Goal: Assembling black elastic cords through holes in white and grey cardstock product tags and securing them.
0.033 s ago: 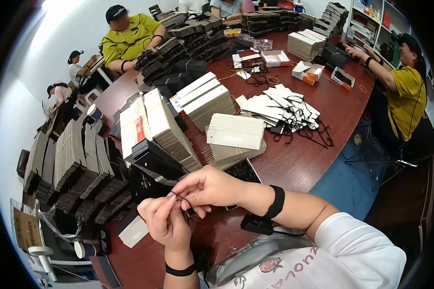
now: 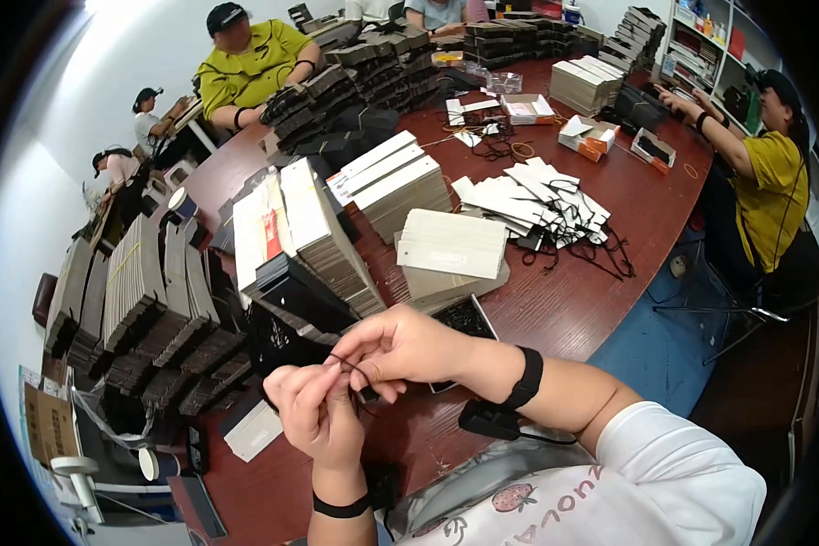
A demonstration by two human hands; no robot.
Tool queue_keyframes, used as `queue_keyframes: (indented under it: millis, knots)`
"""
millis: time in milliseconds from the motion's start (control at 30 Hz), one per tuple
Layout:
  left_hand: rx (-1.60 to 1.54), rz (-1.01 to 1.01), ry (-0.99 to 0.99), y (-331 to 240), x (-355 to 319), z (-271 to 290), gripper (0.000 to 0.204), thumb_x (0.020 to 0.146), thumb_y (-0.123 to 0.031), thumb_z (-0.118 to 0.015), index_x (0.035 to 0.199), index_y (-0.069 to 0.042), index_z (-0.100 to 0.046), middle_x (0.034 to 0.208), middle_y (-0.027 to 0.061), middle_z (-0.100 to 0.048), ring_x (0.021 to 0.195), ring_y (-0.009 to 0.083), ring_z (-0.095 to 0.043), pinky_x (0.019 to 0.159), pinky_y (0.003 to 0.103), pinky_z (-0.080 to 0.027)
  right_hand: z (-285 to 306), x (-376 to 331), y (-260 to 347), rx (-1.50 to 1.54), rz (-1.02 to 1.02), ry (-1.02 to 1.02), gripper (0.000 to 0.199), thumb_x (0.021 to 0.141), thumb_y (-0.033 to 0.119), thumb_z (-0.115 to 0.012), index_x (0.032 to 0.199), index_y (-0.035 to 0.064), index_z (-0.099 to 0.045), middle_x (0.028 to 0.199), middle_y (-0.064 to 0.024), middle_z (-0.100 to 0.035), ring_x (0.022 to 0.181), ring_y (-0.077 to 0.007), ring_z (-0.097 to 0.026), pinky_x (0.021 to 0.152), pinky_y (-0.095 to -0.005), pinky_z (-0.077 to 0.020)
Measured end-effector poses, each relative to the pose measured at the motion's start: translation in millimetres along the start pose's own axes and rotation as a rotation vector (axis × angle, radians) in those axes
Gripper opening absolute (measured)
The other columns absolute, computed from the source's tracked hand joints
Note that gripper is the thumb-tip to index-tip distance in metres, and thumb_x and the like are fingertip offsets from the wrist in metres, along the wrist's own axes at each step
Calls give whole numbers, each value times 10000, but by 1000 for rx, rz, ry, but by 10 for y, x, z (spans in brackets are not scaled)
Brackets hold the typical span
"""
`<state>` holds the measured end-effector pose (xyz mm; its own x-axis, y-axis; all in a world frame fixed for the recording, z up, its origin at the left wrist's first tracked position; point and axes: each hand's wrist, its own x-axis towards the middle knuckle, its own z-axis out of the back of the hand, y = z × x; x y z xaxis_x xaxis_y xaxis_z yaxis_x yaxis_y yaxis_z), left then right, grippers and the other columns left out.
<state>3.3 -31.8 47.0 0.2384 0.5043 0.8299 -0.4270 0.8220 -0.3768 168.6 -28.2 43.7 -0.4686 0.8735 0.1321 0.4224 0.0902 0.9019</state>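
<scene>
My left hand (image 2: 317,409) and my right hand (image 2: 408,348) meet over the near part of the table, fingertips close together. Both pinch a thin black cord (image 2: 346,362), which loops between the fingers with a loose end hanging below. A small dark piece shows under my right fingers, too hidden to name. Just beyond the right wrist is an open box (image 2: 482,315) of small black pieces, partly covered by my arm. A loose stack of off-white cards (image 2: 453,244) lies past it. Beside my left hand, a pale card (image 2: 253,431) rests on the table.
Tall bundles of white cards (image 2: 323,232) stand ahead, with banded grey-black stacks (image 2: 132,282) at left. White tags with black cords (image 2: 541,205) lie heaped to the right. Small open boxes (image 2: 587,136) sit farther back. Co-workers in yellow (image 2: 255,68) sit around the red table (image 2: 555,314).
The surroundings sit slightly farther right in the picture, as the view has shifted a little. Both hands keep their pinch on the cord.
</scene>
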Motion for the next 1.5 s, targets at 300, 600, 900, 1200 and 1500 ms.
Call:
queue_keyframes:
  millis: [300, 600, 900, 1200, 1500]
  knots:
    - [-756, 369, 131, 220, -17, -257, 656, 719, -171, -766, 1258, 14, -441, 1046, 133, -592, 999, 208, -551, 893, 322, -430, 143, 34, 169, -125, 335, -140, 158, 827, 49, -628, 965, -28, -631, 766, -76, -627, 487, -50, -487, 427, -161, -370]
    - [-692, 579, 114, 112, -164, -280, 509, 617, -136, -824, 1043, 9, -585, 893, 96, -610, 864, 183, -609, 743, 280, -487, 151, -16, 72, -5, 405, -1, 183, 875, 14, -503, 1031, -68, -553, 853, -128, -583, 479, -76, -458, 416, -170, -378]
    - [-472, 462, 117, 246, -157, -290, 477, 659, -164, -807, 1045, 9, -586, 912, 83, -615, 821, 155, -584, 746, 266, -473, 228, 4, 188, 159, 283, -350, 66, 845, 25, -462, 870, 15, -523, 579, -19, -452, 417, -70, -348, 407, -203, -276]
    - [-614, 485, 148, 223, -124, -311, 464, 705, -26, -749, 1121, 16, -545, 1048, 84, -587, 935, 151, -566, 841, 267, -450, 404, -18, 163, 97, 110, -130, 111, 825, 147, -610, 802, 41, -588, 624, 46, -460, 465, -10, -353, 422, -169, -239]
    - [-994, 789, 208, 137, -257, -503, 466, 747, 94, -660, 1172, 39, -476, 1129, 121, -563, 1041, 172, -549, 897, 281, -453, 465, 35, 124, -155, -27, -212, 106, 853, 175, -590, 817, 76, -604, 660, 60, -524, 454, 19, -319, 396, -145, -221]
